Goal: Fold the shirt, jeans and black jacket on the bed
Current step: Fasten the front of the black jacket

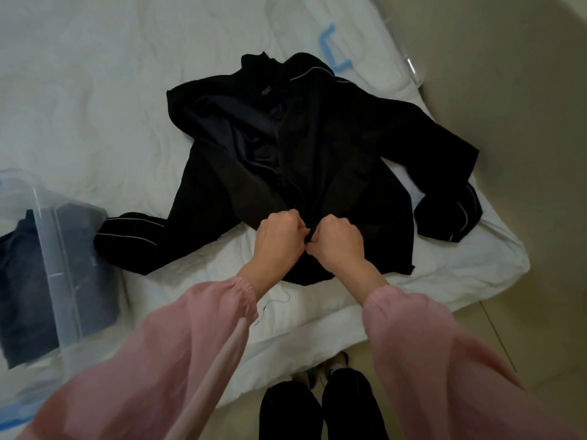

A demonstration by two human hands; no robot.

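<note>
Both hands are curled tight: the left hand (279,236) and right hand (338,241) pinch the two front edges of the black jacket (317,138) together at its hem, probably to join the zipper so it folds flat. The jacket sprawls, sleeves spread, by the bed's (95,90) near right corner.

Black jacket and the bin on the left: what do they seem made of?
The black jacket: soft matte fabric, likely synthetic; it drapes limply, its lining slightly shinier. The storage bin: clear rigid plastic; dark folded clothes show through its wall.
</note>
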